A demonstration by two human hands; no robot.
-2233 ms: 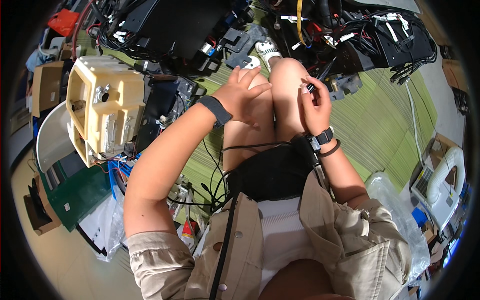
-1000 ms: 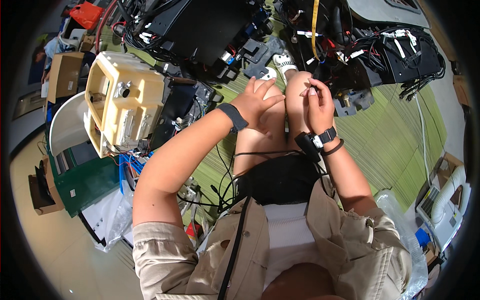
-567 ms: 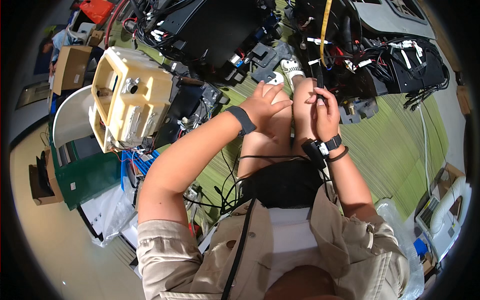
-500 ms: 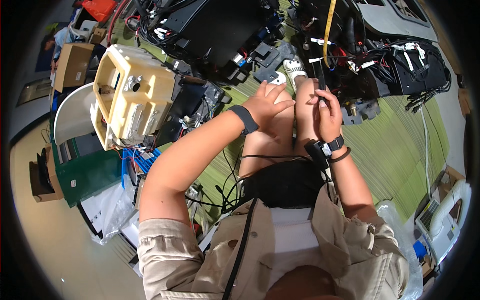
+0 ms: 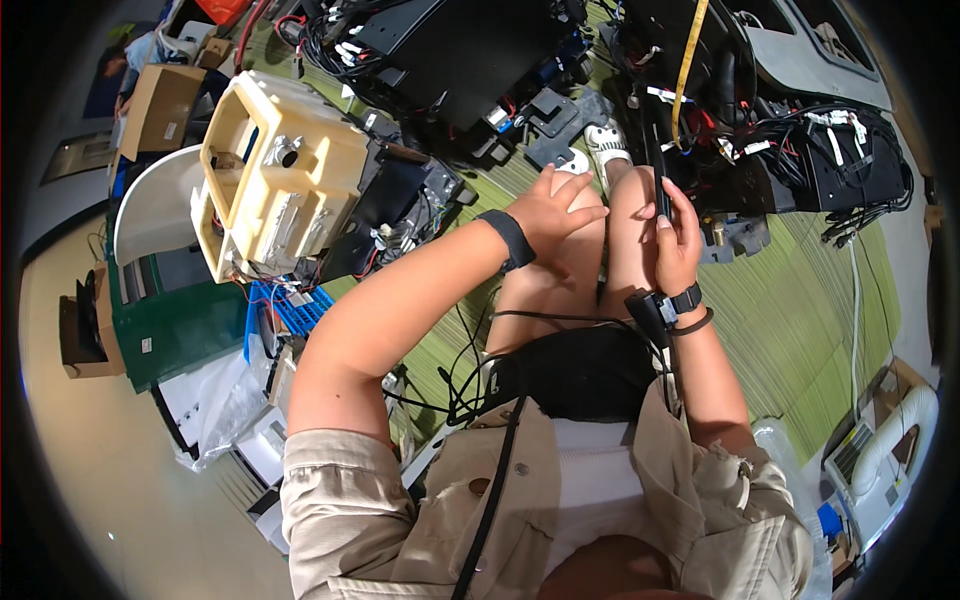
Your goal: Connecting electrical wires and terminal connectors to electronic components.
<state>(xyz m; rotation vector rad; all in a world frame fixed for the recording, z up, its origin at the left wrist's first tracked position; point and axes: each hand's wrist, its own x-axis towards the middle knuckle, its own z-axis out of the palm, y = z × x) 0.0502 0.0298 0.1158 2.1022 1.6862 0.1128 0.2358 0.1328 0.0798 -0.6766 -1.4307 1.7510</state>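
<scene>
My left hand (image 5: 553, 213) lies on my left knee with its fingers spread, holding nothing. Near my right knee, my right hand (image 5: 677, 228) is closed around a slim black stick-like tool (image 5: 661, 186). The tool points away from me, and its far end is lost against dark parts, so I cannot tell its exact kind. Just beyond it stands a black unit (image 5: 700, 60) with bundled wires and white tags. A yellow tape strip (image 5: 690, 70) hangs down in front of that unit.
On the left sits a cream plastic housing (image 5: 310, 178) beside black parts. A large black panel (image 5: 455, 65) with cables lies ahead. Further right is a wired black box (image 5: 850, 170). Loose black cables (image 5: 470, 395) run by my left thigh over the green mat (image 5: 790, 290).
The whole view has shifted a little, so the scene sits slightly further right in the picture. My left hand stays on the knee, and my right hand keeps hold of the black tool.
</scene>
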